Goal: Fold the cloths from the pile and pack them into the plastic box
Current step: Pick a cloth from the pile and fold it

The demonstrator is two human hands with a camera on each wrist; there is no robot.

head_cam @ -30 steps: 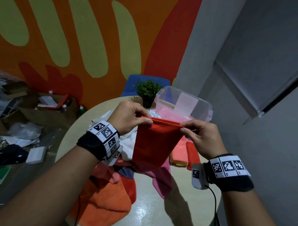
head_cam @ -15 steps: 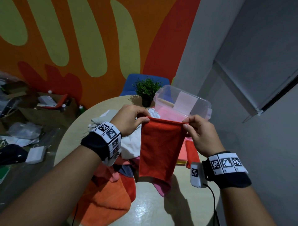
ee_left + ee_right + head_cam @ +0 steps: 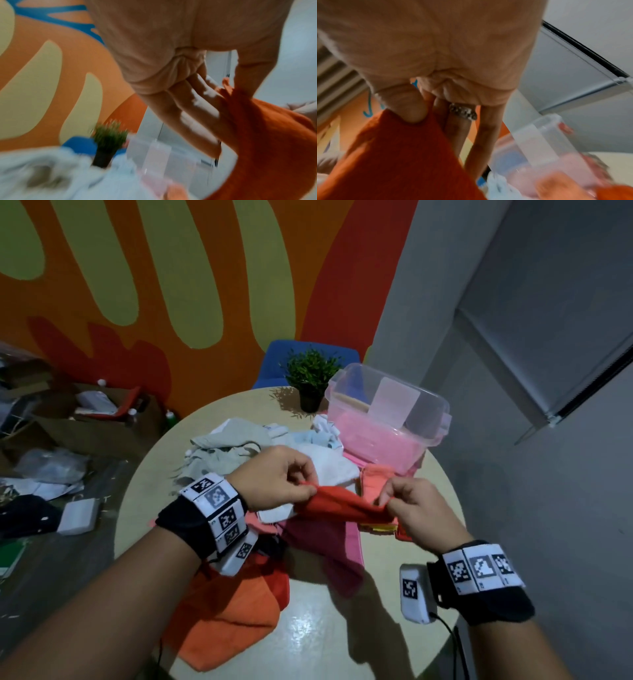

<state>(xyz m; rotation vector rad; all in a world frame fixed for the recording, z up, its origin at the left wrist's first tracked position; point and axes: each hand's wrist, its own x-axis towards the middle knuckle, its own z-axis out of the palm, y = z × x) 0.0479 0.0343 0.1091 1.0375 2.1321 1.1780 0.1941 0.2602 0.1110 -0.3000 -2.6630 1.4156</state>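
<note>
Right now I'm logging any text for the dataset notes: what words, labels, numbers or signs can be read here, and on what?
No readable words or numbers.
Left wristband: black-and-white square code markers, no letters.
Right wristband: the same markers; tiny print beneath, too small to read.
Plastic box: frosted label, blank.

Round beige table [image 3: 308,628], glossy top. On it: loose pile of cloths [image 3: 246,453] at centre; orange cloth [image 3: 226,611] at the near edge; clear plastic box [image 3: 390,412] far right; small potted plant [image 3: 311,378] just beside the box.
</note>
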